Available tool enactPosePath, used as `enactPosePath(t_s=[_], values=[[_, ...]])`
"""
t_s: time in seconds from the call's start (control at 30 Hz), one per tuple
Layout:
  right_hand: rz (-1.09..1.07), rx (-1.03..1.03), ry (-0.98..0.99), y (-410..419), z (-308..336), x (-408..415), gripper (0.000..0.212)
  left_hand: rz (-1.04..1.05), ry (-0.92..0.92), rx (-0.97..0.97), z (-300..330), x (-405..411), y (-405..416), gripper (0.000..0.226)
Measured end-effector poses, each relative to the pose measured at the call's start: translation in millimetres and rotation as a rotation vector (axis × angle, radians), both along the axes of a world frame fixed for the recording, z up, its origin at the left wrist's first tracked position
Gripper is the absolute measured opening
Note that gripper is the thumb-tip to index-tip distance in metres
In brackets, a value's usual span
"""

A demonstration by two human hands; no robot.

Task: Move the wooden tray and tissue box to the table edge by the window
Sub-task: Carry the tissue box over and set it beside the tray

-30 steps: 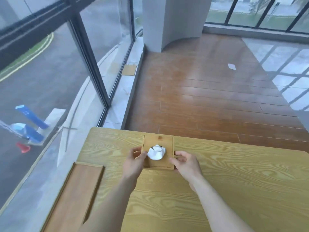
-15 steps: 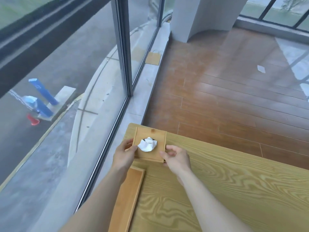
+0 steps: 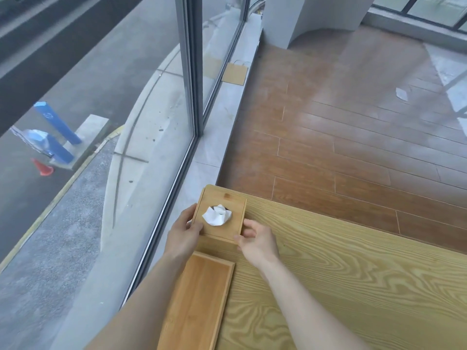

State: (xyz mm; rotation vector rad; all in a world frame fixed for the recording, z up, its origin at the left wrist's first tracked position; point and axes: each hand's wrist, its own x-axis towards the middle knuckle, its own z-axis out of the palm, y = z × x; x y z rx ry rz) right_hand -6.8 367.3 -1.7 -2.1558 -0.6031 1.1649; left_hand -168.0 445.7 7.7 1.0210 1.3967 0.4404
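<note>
A square wooden tissue box (image 3: 228, 204) with a white tissue (image 3: 216, 215) poking from its top sits at the far left corner of the wooden table (image 3: 353, 269), right by the window. My left hand (image 3: 183, 232) grips its left side and my right hand (image 3: 257, 239) grips its near right corner. The long wooden tray (image 3: 199, 301) lies along the table's left edge just behind the box, partly under my left forearm.
A floor-to-ceiling window (image 3: 126, 97) with a dark frame post (image 3: 193, 64) runs along the left. A stone sill (image 3: 217, 127) lies below it. Brown plank floor (image 3: 341, 137) stretches beyond the table, with a paper bag (image 3: 235, 73) and a scrap of paper (image 3: 401, 93) on it.
Both hands have carried the tissue box leftward across the table to the corner by the window. The tray now lies directly behind the box.
</note>
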Motion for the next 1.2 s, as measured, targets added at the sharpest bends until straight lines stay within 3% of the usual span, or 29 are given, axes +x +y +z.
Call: enactPosePath(t_s=[0.17, 0.53, 1.2], values=[[0.095, 0.029, -0.198, -9.8, 12.5, -13.3, 0.073, -0.058, -0.011, 0.073, -7.2, -5.1, -8.1, 0.072], [0.026, 0.032, -0.282, 9.1, 13.6, -16.3, 0.045, -0.085, 0.065, 0.150, -17.4, 1.0, 8.6, 0.063], [-0.010, 0.047, -0.280, 34.2, 9.8, -5.5, 0.042, -0.114, 0.063, 0.162, -21.4, 14.1, 36.6, 0.058]])
